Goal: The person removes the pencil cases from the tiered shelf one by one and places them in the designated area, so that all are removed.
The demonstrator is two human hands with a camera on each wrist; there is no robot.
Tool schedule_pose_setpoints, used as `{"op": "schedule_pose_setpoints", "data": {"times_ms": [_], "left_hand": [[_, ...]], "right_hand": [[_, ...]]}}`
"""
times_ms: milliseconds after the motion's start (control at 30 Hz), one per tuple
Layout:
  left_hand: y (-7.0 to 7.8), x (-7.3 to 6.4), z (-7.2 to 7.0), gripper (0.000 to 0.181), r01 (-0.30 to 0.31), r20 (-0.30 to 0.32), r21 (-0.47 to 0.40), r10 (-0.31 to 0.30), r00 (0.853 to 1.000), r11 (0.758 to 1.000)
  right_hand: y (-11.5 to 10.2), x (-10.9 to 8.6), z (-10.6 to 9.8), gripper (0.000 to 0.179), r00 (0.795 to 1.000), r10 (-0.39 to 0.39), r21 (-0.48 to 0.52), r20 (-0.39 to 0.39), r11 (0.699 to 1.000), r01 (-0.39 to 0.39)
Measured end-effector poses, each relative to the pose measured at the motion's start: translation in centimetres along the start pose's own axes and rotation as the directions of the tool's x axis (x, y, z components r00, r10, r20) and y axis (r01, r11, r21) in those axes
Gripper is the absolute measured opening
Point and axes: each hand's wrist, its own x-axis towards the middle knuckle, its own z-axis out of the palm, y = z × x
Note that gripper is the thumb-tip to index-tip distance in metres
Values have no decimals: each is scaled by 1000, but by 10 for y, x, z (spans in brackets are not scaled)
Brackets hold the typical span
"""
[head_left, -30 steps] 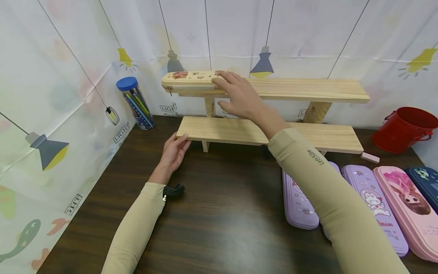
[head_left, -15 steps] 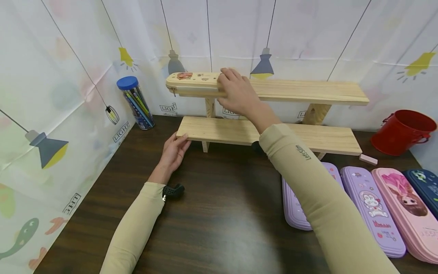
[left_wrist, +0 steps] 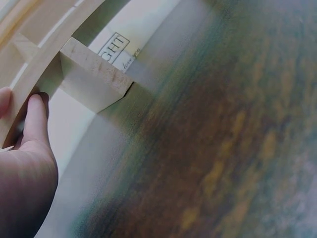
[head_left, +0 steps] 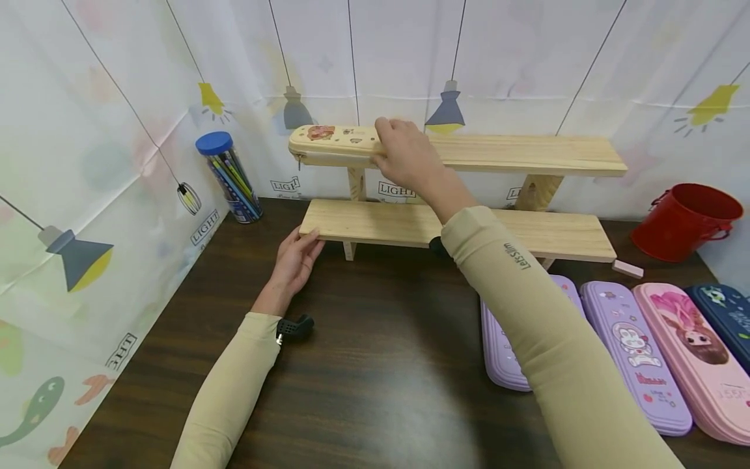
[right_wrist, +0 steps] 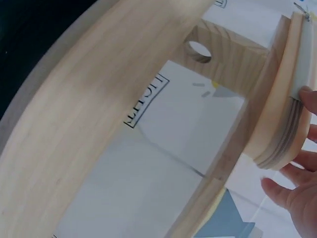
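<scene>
A cream pencil case (head_left: 336, 138) with cartoon prints lies lengthwise along the left end of the upper board of a two-tier wooden shelf (head_left: 527, 153). My right hand (head_left: 410, 156) grips its right end, fingers over the top and thumb at the front side. In the right wrist view, fingertips (right_wrist: 309, 99) curve round the rounded end of the case. The left front corner of the shelf's lower board (head_left: 375, 221) is held by my left hand (head_left: 295, 260). The left wrist view shows that hand's thumb and fingers on either side of the board edge.
On the dark table's right lie two purple pencil cases (head_left: 635, 352), a pink one (head_left: 697, 352) and a navy one (head_left: 726, 316). A red bucket (head_left: 685, 221) and small pink block (head_left: 627, 268) sit right of the shelf. A blue-lidded pen jar (head_left: 231, 179) stands left.
The right hand has gone from lightly touching the pencil case to gripping its end, and the case has shifted slightly right along the upper board. The left hand stays on the shelf corner.
</scene>
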Motion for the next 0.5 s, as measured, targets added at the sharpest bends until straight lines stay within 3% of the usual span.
{"op": "schedule_pose_setpoints", "data": {"times_ms": [133,300,500], "left_hand": [[2,-1,-2,56,1,-10,5,-1,1000,1000],[4,-3,-3,55,-2,-11,-2,2,1000,1000],[5,-2,-4,56,2,-12,-12,-3,1000,1000]], "right_hand": [[-1,-1,-5,35,998,47,-72,46,996,-43],[-3,-4,-11,56,992,85,-182,96,981,-67],[-4,-6,-14,55,985,115,-157,127,983,-94]]}}
